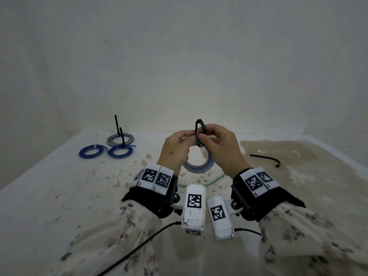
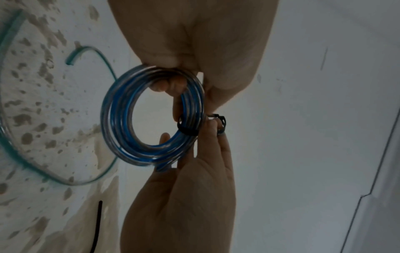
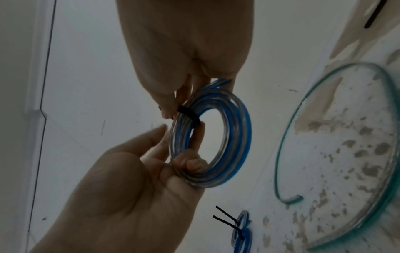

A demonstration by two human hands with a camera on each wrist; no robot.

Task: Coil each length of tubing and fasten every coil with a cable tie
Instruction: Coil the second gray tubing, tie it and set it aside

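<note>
A coil of blue and clear tubing (image 1: 199, 168) is held upright above the table's middle. My left hand (image 1: 186, 143) grips its upper left part, with fingers curled through the ring (image 3: 188, 162). A black cable tie (image 1: 199, 124) wraps the top of the coil, its band arching up in a small loop. My right hand (image 1: 201, 136) pinches the tie beside the coil (image 2: 121, 119). In the right wrist view the tie (image 3: 190, 116) crosses the strands of the coil (image 3: 238, 137) under my right fingertips (image 3: 171, 111).
Three tied coils (image 1: 119, 140) lie at the back left, two with black tie tails standing up. A loose length of green-tinted tubing (image 1: 199, 184) curves on the table under my wrists. A spare black cable tie (image 1: 264, 159) lies to the right on a brown stained patch.
</note>
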